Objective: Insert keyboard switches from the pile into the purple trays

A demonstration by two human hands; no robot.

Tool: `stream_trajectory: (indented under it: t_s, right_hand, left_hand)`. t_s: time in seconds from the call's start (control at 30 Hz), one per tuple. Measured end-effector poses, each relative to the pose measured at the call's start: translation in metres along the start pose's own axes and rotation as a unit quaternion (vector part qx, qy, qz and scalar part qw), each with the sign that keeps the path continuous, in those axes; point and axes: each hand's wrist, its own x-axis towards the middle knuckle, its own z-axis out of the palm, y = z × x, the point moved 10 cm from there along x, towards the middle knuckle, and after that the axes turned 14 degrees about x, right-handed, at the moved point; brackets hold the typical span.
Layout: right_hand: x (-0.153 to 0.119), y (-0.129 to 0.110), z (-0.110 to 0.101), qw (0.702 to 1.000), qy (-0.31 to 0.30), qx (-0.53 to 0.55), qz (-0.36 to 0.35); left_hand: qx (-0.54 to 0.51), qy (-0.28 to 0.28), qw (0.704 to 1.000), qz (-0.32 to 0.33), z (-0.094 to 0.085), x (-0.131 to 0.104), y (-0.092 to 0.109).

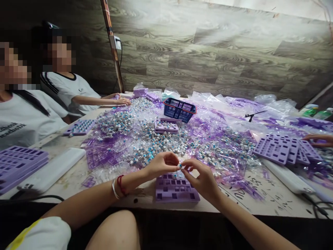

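Note:
Above a purple slotted tray (166,187), my left hand (163,163) and my right hand (201,177) meet fingertip to fingertip. Both pinch one small white-and-blue piece (179,166) that resembles a keyboard switch; its details are too small to make out. The tray lies flat at the table's near edge, with square and rectangular slots. A few pale pieces sit in its upper slots, partly hidden by my hands. Just beyond is a wide heap of similar white-and-blue pieces (145,146), mixed with clear purple plastic parts (104,158).
A dark blue basket (179,110) with a red rim stands on the heap, behind another purple tray (166,127). Stacked purple trays lie left (20,163) and right (275,149), near white elongated devices (57,170). Co-workers sit left; another person's hand (318,139) enters at right.

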Motion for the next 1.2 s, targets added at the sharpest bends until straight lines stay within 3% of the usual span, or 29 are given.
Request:
stream_trajectory:
  t_s: [0.13, 0.27, 0.37, 0.6, 0.67, 0.77, 0.9, 1.2]
  right_hand:
    - [0.003, 0.000, 0.000, 1.000, -0.016, 0.013, 0.010]
    - [0.005, -0.001, 0.000, 1.000, -0.023, -0.006, -0.003]
    - [0.007, -0.002, 0.002, 0.999, -0.025, -0.034, -0.008]
    - [0.011, 0.001, 0.015, 0.996, -0.047, -0.076, 0.000]
    - [0.010, -0.001, 0.022, 0.994, -0.071, -0.087, -0.010]
    - [0.007, -0.008, 0.040, 0.982, -0.137, -0.128, -0.035]
    - [0.001, -0.009, 0.059, 0.957, -0.199, -0.203, -0.055]
    - [0.002, 0.001, 0.067, 0.948, -0.202, -0.242, -0.045]
  left_hand:
    - [0.088, -0.007, 0.992, 0.087, 0.001, -0.002, 0.019]
    - [0.206, 0.007, 0.965, 0.164, 0.001, -0.004, 0.036]
    - [0.247, -0.003, 0.951, 0.185, -0.001, -0.002, 0.039]
    - [0.235, -0.050, 0.949, 0.202, -0.007, -0.002, 0.044]
    - [0.262, -0.013, 0.941, 0.215, -0.017, -0.003, 0.052]
    - [0.277, 0.116, 0.932, 0.204, -0.049, -0.001, 0.057]
    - [0.213, 0.237, 0.937, 0.141, -0.084, 0.003, 0.041]
    - [0.154, 0.262, 0.949, 0.089, -0.095, 0.009, 0.022]
